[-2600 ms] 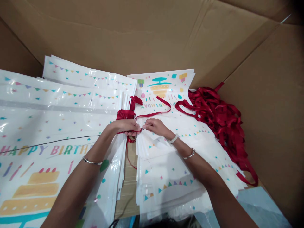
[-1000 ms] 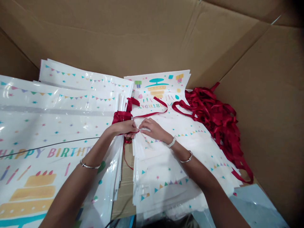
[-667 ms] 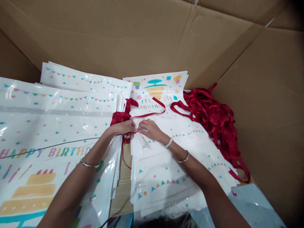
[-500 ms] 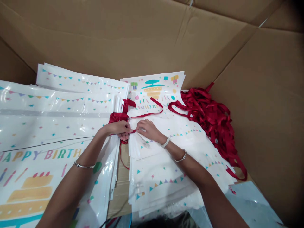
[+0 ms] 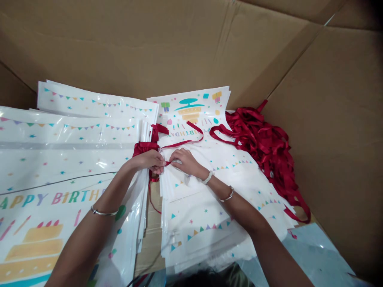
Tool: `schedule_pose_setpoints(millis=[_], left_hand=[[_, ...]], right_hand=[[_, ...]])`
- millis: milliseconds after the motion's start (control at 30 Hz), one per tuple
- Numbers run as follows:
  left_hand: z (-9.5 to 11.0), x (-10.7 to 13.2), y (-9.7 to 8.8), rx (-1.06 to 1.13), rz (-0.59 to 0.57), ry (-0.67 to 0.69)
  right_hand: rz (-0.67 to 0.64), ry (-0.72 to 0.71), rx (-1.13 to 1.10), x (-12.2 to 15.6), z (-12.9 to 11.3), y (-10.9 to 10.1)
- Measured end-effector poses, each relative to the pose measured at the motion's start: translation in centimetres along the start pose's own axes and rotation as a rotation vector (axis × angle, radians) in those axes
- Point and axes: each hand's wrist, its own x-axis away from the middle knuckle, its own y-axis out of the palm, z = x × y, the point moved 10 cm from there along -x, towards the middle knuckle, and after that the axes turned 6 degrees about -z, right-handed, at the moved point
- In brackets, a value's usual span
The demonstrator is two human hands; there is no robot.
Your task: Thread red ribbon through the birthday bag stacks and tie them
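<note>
Between my hands a short piece of red ribbon is pinched at the left edge of a stack of white printed bags. My left hand closes thumb and fingers on one end. My right hand grips the other end with its fingertips, its wrist above the stack. Bunched red ribbon lies just behind my left hand, partly covered by it. A loose ribbon strand curls over the bags beyond my fingers.
At left lies a larger stack of glossy birthday-printed bags, a thin dark cord across it. A heap of red ribbons sits at right. Cardboard walls rise behind and at right. A clear plastic sheet lies front right.
The view has shifted slightly. Both hands keep their pinch on the ribbon, and a little more of it shows between them.
</note>
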Motion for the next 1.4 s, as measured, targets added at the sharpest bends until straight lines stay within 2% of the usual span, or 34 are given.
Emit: schedule_pose_setpoints(millis=[333,500,800,933,1167,1400], left_hand=[[-0.1,0.5,-0.5,-0.003,-0.026,0.007],[0.0,0.2,0.2,-0.016,-0.041,0.02],[0.5,-0.4,0.7,-0.036,0.012,0.035],[0.0,0.1,0.4,-0.061,0.022,-0.035],[-1.6,0.8,-1.0,-0.126,-0.063,-0.058],[0.5,3.0,-0.9,-0.461,-0.126,0.035]], right_hand=[[-0.051,0.025,0.09,1.0,0.2,-0.5],[-0.079,0.038,0.11,1.2,0.1,-0.2],[-0.1,0.04,0.126,0.6,0.0,0.1],[-0.108,0.053,0.155,0.9,0.0,0.2],[-0.133,0.07,0.276,2.1,-0.1,1.3],[-0.053,0.026,0.369,2.5,-0.4,1.6]])
